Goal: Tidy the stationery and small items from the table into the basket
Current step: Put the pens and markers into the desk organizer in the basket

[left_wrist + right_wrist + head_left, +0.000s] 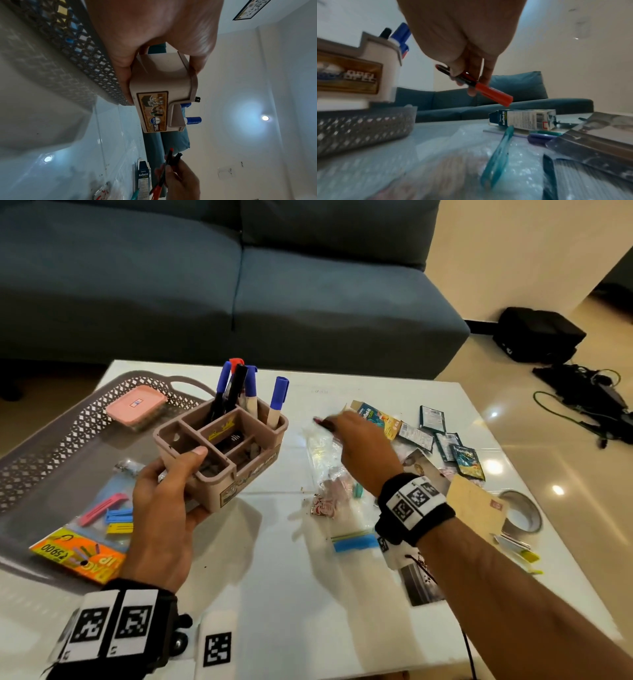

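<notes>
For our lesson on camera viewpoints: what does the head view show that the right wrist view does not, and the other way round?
Head view only: the left hand gripping the organiser, the pink box in the basket, the tape roll.

Right wrist view only: the red-capped marker plainly pinched in the right hand, and a teal pen on the bubble wrap.

Both: the organiser with blue markers, the basket, the Koflet box, the sofa.

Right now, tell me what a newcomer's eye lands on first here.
The beige plastic desk organiser bristling with blue-capped markers, held by the left hand above the grey lattice basket. Next, the right hand pinching a red-capped black pen over the white table's scattered sachets.
</notes>
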